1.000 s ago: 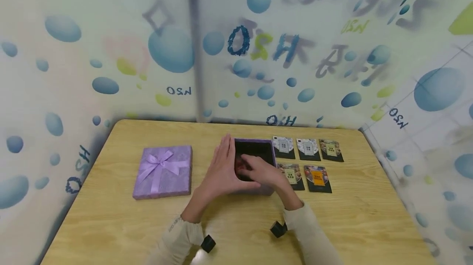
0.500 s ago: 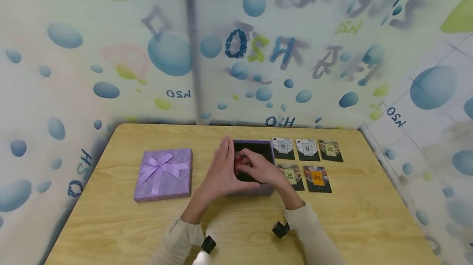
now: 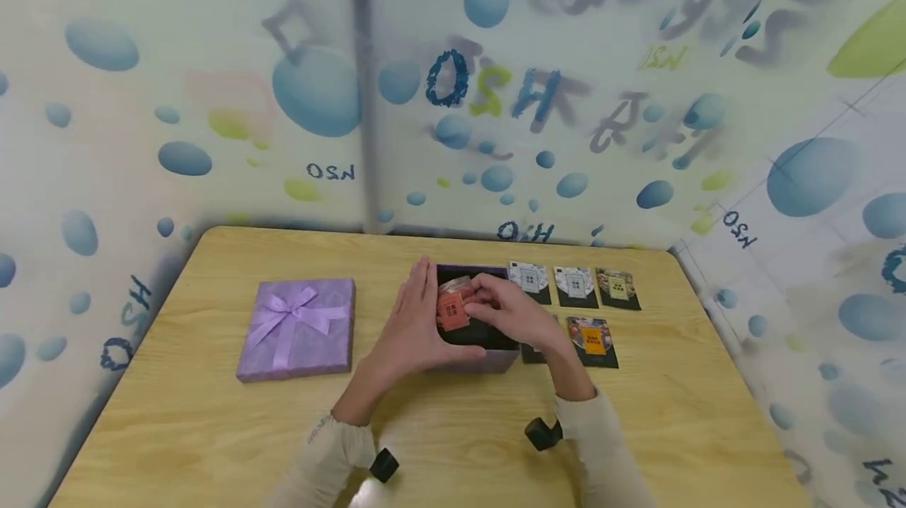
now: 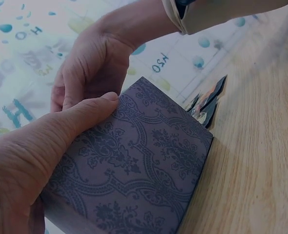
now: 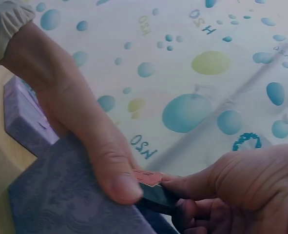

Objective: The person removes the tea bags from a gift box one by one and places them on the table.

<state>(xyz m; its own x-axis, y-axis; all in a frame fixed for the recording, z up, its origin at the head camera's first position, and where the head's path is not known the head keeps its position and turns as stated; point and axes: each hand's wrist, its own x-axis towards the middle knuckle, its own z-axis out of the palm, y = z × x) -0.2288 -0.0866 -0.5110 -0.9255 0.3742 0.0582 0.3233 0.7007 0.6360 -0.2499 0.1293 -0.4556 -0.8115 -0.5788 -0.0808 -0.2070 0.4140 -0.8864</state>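
Note:
My right hand (image 3: 515, 313) reaches over the purple box (image 3: 474, 364) and pinches a small black packet with a red label (image 3: 453, 310) between thumb and fingers. In the right wrist view the packet (image 5: 157, 197) is tilted beside the box rim. My left hand (image 3: 414, 327) steadies the box, its straight fingers along the left wall and its thumb along the front wall. In the left wrist view the left thumb (image 4: 92, 111) lies across the patterned front (image 4: 139, 161). The box is uncovered and dark inside.
A purple lid with a ribbon bow (image 3: 297, 331) lies left of the box. Several flat packets, among them a white-labelled one (image 3: 575, 286) and an orange-labelled one (image 3: 593, 340), lie in two rows to its right. A patterned wall (image 3: 318, 201) stands behind the wooden table (image 3: 453, 445).
The red-labelled packet, mostly hidden under my right hand before, now shows face up over the box opening. My left hand stays at the box. The head view has shifted slightly.

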